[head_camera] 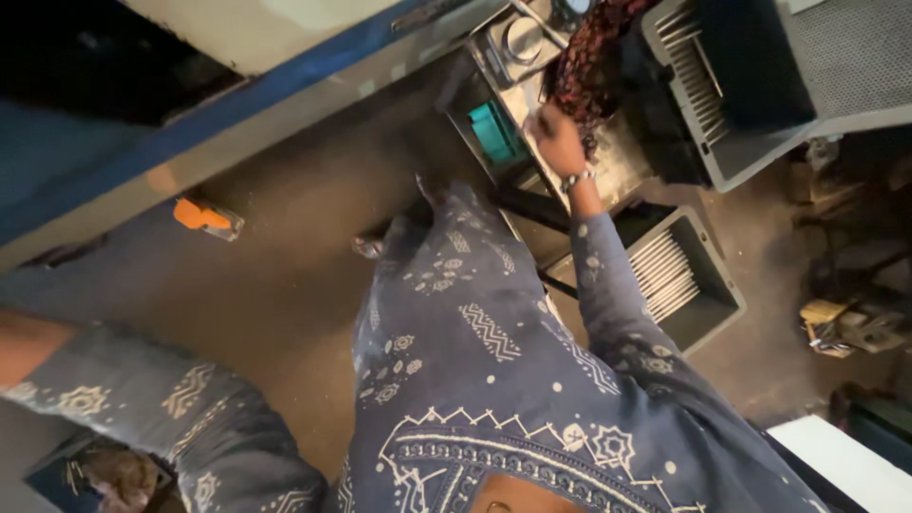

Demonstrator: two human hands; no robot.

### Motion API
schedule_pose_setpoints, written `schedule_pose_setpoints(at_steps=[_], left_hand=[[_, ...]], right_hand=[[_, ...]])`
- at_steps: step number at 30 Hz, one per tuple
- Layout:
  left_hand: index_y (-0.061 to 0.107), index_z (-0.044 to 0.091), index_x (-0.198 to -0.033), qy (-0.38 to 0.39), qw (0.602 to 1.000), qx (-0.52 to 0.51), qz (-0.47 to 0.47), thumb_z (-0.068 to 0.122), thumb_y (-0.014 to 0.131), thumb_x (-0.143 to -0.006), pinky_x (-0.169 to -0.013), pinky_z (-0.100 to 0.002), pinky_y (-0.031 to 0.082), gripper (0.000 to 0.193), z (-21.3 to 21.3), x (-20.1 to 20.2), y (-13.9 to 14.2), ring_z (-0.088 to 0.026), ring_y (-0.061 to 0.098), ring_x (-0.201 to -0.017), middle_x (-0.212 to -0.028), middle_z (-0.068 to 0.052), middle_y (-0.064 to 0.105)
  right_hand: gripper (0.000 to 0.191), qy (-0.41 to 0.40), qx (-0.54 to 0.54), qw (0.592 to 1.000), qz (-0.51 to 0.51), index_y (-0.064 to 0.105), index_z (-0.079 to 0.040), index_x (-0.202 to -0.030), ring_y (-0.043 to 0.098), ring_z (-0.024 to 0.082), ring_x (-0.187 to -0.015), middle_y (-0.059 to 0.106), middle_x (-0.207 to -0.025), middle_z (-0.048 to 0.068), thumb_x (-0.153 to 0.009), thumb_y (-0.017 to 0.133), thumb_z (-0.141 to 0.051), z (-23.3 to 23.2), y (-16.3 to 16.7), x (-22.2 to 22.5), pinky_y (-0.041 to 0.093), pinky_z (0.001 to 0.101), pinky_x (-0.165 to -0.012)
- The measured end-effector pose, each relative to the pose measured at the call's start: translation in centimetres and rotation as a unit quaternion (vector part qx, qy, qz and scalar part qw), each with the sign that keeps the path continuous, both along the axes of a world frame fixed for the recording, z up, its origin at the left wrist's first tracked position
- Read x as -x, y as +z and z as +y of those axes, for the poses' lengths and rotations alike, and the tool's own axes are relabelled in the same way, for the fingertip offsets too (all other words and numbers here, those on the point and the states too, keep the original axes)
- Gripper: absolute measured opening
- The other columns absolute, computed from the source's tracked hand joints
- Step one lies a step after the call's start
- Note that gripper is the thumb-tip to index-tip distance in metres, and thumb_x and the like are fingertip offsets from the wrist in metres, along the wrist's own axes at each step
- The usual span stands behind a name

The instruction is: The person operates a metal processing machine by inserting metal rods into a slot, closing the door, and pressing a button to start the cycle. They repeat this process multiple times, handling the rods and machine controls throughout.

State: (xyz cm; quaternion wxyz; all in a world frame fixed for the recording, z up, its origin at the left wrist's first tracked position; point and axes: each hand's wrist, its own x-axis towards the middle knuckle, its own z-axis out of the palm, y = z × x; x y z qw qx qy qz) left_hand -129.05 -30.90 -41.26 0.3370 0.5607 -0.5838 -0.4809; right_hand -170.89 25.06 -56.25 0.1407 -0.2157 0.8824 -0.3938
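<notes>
My right hand (pixel 556 141) reaches forward over a metal work stand (pixel 617 171), with a bracelet on its wrist (pixel 577 179). Its fingers are curled into a fist at the lower edge of a dark red patterned cloth (pixel 598 52), which it appears to grip. My left arm in a blue patterned sleeve (pixel 142 399) stretches off the left edge, and that hand is out of view. My blue patterned garment (pixel 475 361) fills the lower middle, with a sandalled foot (pixel 369 247) on the brown floor below it.
Two grey plastic crates holding metal rods stand at right, one high (pixel 731 114) and one low (pixel 703 285). A teal box (pixel 494 133) and a round tin (pixel 522 38) sit in the stand. A blue-edged bench (pixel 237 104) runs at left, with an orange object (pixel 199 217) below it.
</notes>
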Motion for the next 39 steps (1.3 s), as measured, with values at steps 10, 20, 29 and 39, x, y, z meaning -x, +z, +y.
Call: schedule_pose_setpoints(at_steps=[10,20,29,39], left_hand=[[0.062,-0.001,-0.119,-0.096,0.995,0.017,-0.02,0.005,0.07,-0.104,-0.078,-0.036,0.054,0.019,-1.5,10.5,2.7,-0.02,0.065,-0.084,-0.107,-0.013,0.066],[0.062,-0.001,-0.119,-0.119,0.992,0.013,-0.033,0.005,0.068,-0.104,-0.079,-0.037,0.054,0.017,0.5,13.9,4.5,-0.021,0.065,-0.085,-0.108,-0.014,0.066],[0.063,-0.001,-0.118,-0.122,0.992,0.015,-0.032,0.006,0.067,-0.105,-0.08,-0.038,0.054,0.016,0.9,14.2,4.7,-0.021,0.065,-0.086,-0.108,-0.015,0.066],[0.063,-0.001,-0.118,-0.135,0.99,0.022,-0.03,0.006,0.065,-0.105,-0.081,-0.039,0.053,0.014,-0.1,14.5,5.5,-0.022,0.065,-0.087,-0.108,-0.016,0.067]], right_hand=[[0.011,-0.073,0.194,0.968,0.138,0.063,-0.003,-0.117,0.066,0.025,-0.095,0.072,-0.104,0.014,-0.106,0.065,-0.003,-8.6,5.3,3.9,0.055,0.0373,-0.089],[0.021,-0.077,0.086,0.972,0.206,0.059,-0.002,-0.108,0.071,0.04,-0.094,0.073,-0.099,0.02,-0.098,0.077,-0.007,-10.9,6.5,3.9,0.056,0.042,-0.078],[0.019,-0.122,0.062,0.968,0.211,0.063,-0.001,-0.103,0.074,0.038,-0.088,0.075,-0.093,0.02,-0.09,0.077,0.0,-11.9,7.6,3.7,0.056,0.0399,-0.075],[0.017,-0.119,0.098,0.963,0.222,0.067,0.001,-0.105,0.078,0.033,-0.09,0.079,-0.095,0.019,-0.09,0.075,0.003,-12.7,7.9,4.2,0.058,0.038,-0.077]])
